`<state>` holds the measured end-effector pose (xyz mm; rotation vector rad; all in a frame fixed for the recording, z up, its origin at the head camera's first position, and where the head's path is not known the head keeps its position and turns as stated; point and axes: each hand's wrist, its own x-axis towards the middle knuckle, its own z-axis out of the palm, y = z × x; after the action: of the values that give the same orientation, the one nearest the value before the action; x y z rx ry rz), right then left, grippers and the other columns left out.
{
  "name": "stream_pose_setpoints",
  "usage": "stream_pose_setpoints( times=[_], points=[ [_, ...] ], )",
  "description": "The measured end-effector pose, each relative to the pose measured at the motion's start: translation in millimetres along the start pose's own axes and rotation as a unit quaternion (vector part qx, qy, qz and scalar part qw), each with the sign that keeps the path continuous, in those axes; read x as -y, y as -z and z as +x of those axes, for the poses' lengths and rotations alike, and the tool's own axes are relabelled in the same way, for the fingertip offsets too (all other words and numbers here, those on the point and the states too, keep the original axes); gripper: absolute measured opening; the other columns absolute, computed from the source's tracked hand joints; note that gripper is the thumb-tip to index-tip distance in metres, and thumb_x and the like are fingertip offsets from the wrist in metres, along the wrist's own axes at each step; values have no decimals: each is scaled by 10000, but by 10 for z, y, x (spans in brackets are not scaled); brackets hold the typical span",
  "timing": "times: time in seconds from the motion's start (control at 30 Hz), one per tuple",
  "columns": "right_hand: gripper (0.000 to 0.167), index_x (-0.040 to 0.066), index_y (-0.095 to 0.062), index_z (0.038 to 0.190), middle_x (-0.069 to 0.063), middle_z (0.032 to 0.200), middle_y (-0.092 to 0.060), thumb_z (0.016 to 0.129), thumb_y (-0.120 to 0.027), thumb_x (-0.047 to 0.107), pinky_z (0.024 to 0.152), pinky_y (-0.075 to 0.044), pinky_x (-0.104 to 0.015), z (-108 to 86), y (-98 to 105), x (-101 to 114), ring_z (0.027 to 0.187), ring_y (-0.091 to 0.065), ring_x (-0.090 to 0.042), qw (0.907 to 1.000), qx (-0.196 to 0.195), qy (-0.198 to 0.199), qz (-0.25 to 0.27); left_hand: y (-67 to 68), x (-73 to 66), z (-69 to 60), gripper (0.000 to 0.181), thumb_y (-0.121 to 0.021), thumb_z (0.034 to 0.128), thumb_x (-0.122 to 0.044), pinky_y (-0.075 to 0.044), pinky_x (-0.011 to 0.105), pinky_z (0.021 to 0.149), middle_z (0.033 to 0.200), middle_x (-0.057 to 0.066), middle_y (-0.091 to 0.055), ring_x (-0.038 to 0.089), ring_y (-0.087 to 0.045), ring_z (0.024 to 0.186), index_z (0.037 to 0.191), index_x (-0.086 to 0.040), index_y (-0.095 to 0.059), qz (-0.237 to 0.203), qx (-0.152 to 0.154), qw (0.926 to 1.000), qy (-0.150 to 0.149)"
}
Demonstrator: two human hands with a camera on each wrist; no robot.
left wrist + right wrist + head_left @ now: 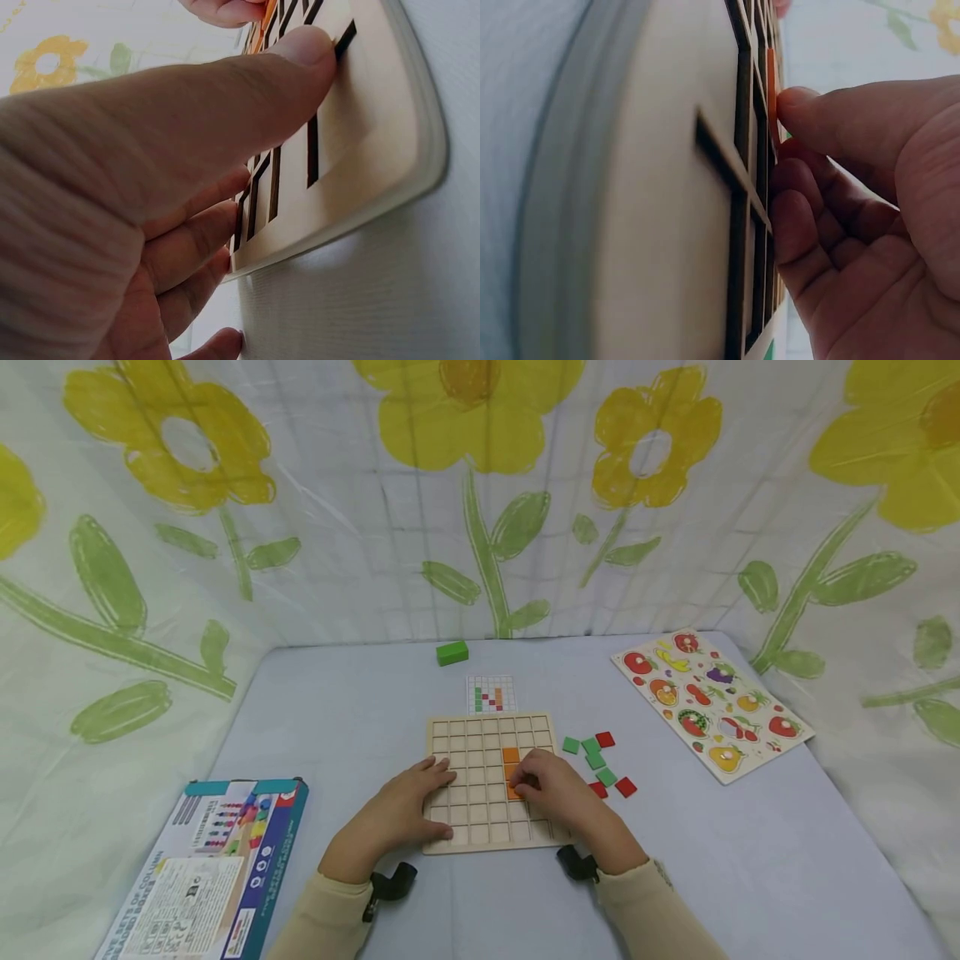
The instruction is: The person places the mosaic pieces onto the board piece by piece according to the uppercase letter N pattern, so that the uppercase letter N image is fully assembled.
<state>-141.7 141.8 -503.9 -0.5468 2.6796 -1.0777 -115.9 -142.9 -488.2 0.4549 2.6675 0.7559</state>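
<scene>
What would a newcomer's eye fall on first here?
Probably the huge yellow flowers on the backdrop. Next comes the wooden grid board at centre, the left hand on its left side, the right hand at orange tiles. Then the fruit-printed board to its right.

backdrop (330, 585): white, creased, yellow flowers (480, 418), green leaves (521, 525) | table (352, 718): pale bluish-white

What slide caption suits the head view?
Left hand on a pale wooden grid board, right hand touching orange square tiles; green square tiles and red square tiles alongside.
</scene>
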Motion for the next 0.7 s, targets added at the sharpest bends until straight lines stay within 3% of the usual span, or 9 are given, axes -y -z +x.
stream_pose_setpoints(
  times=[0.17,0.37,0.5,0.6,0.7],
  points=[
    [93,188,-784,992,64,1014,-670,1008,-782,97,830,-557,-262,-49,77,-63,918,-593,-112,9996,-264,8,-35,-16,8,17,861,-987,810,-288,-343,616,1300,1731,41,-454,316,-322,1661,1566,-127,-607,-3,-4,10000,-26],
    [90,120,-776,1095,-19,1036,-705,1014,-766,81,748,-533,-275,-247,363,-268,901,-601,-175,9899,-1333,-477,83,-26,12,26,867,-988,807,-294,-342,618,1300,1733,36,-452,312,-321,1662,1568,-128,-605,6,-23,10000,-48],
    [168,89,-757,1199,-82,1061,-677,1043,-733,146,708,-514,-265,-442,569,-485,913,-585,-227,9785,-1637,-1245,165,-28,12,28,873,-987,808,-303,-349,614,1298,1734,31,-451,306,-323,1662,1572,-131,-601,69,-13,10000,-52],
    [235,92,-733,1259,-97,1079,-644,1064,-705,220,697,-522,-267,-570,691,-632,924,-574,-245,9681,-1577,-1927,280,-24,10,24,875,-987,807,-298,-349,621,1295,1734,37,-451,314,-322,1661,1573,-128,-599,41,-6,10000,-39],
    [312,85,-711,1297,-102,1087,-633,1066,-705,294,717,-527,-289,-652,772,-729,947,-576,-250,9612,-1363,-2371,372,-21,15,18,873,-986,809,-291,-346,625,1295,1734,40,-450,322,-320,1661,1574,-130,-597,3,-3,10000,21]
  ],
)
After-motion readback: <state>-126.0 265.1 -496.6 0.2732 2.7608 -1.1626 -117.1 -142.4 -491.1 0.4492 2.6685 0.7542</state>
